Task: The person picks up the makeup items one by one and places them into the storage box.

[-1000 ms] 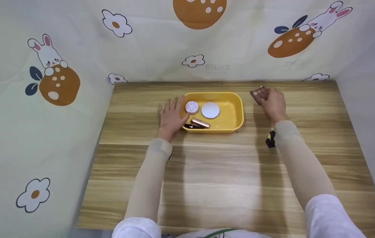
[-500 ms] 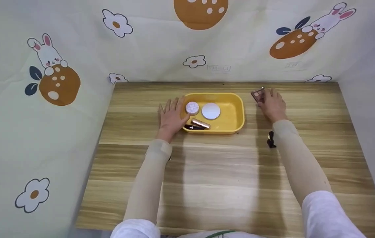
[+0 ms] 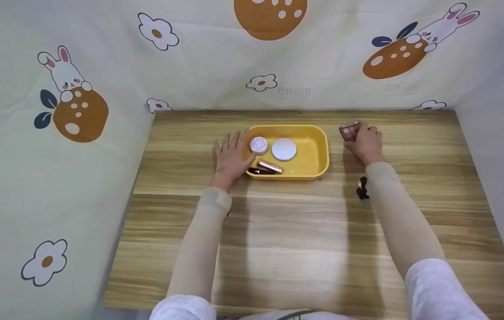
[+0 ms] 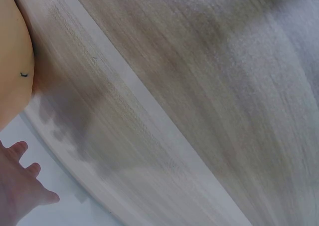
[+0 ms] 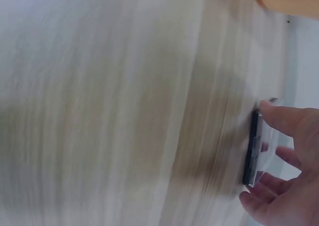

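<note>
An eyeshadow palette with several small pans is held at the back right by my right hand. In the right wrist view the thumb and fingers of the right hand pinch the palette by its ends; it has a dark base and a clear lid. My left hand rests with spread, straight fingers at the left edge of a yellow tray. The left wrist view shows only part of that left hand and the tray's outer wall.
Inside the tray lie a small patterned round case, a larger white round case, a rose-gold tube and a black tube. A wooden table carries everything. Patterned cloth walls stand behind and at both sides.
My right hand has shifted slightly towards me, and the palette in it has turned a little and come lower. The left hand has stayed in place at the tray.
</note>
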`<move>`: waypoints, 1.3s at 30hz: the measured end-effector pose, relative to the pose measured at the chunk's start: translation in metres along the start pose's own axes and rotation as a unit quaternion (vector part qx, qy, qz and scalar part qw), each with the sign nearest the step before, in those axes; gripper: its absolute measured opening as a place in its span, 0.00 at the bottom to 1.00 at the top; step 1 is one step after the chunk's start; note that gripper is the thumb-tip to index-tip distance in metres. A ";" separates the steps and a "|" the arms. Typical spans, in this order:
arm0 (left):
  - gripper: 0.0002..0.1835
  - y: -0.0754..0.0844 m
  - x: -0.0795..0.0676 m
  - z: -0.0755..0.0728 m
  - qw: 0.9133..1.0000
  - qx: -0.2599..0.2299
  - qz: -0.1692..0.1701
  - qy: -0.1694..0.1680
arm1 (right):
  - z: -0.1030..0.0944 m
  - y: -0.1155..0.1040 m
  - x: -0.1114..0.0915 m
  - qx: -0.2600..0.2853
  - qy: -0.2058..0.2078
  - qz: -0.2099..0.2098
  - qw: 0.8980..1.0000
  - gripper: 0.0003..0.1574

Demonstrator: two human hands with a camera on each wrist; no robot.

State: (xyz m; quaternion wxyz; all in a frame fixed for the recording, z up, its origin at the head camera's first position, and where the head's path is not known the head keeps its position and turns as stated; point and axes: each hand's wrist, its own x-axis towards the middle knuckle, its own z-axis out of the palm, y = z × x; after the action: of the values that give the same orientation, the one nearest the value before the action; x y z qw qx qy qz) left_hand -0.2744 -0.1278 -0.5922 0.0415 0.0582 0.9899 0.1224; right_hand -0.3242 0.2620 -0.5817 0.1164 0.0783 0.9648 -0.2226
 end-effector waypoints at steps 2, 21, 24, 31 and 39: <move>0.41 0.000 0.000 0.001 1.000 -0.002 -0.001 0.002 | -0.002 -0.001 0.000 0.016 -0.009 0.011 1.000 0.54; 0.40 0.000 -0.001 -0.001 1.000 -0.004 0.004 0.006 | -0.008 0.004 -0.004 0.124 -0.019 0.000 0.992 0.35; 0.41 0.000 -0.001 0.000 1.000 -0.003 0.001 0.004 | -0.010 0.004 -0.005 0.124 -0.003 -0.012 0.992 0.28; 0.40 0.000 0.000 0.000 1.000 -0.002 -0.001 0.004 | -0.013 0.005 -0.010 0.162 0.020 -0.015 0.986 0.23; 0.40 0.000 0.000 0.000 1.000 0.002 0.000 0.001 | -0.020 0.006 -0.015 0.245 0.007 0.016 0.969 0.25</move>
State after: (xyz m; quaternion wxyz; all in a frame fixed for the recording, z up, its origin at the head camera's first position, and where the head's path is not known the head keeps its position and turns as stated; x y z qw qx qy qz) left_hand -0.2743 -0.1277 -0.5923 0.0400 0.0580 0.9902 0.1208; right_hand -0.3122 0.2744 -0.5626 0.0900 0.1212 0.8804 -0.4496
